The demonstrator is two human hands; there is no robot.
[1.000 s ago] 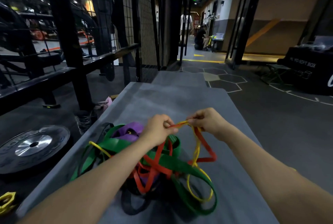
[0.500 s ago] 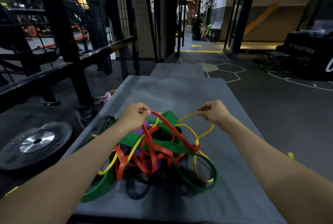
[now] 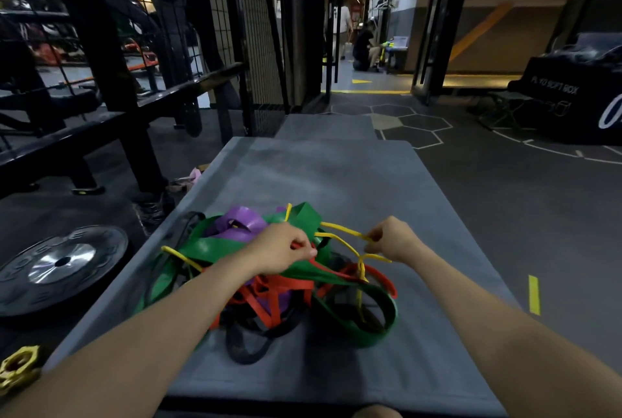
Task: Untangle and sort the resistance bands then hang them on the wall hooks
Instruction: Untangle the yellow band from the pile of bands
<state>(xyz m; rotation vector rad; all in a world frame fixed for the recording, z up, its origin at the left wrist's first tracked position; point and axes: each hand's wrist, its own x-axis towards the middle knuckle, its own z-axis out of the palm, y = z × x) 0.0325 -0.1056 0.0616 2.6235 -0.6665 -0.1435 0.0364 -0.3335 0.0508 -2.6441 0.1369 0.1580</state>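
A tangled heap of resistance bands lies on a grey padded box (image 3: 336,182). It holds a wide green band (image 3: 373,323), a red band (image 3: 266,300), a thin yellow band (image 3: 340,242), a purple band (image 3: 242,220) and a black band (image 3: 249,347). My left hand (image 3: 281,249) is over the middle of the heap and pinches the red band. To its right, my right hand (image 3: 392,239) pinches the yellow band and holds it lifted off the pile. No wall hooks are visible.
A weight plate (image 3: 60,263) lies on the floor at left, beside a black steel rack (image 3: 101,81) and a wire mesh panel (image 3: 235,30). A yellow collar (image 3: 18,367) sits at bottom left. People are far down the corridor (image 3: 363,44).
My hands have moved apart from where they met above the heap. The left went from yellow strand to red band and sank onto the heap. The right kept the yellow band, drawn rightwards.
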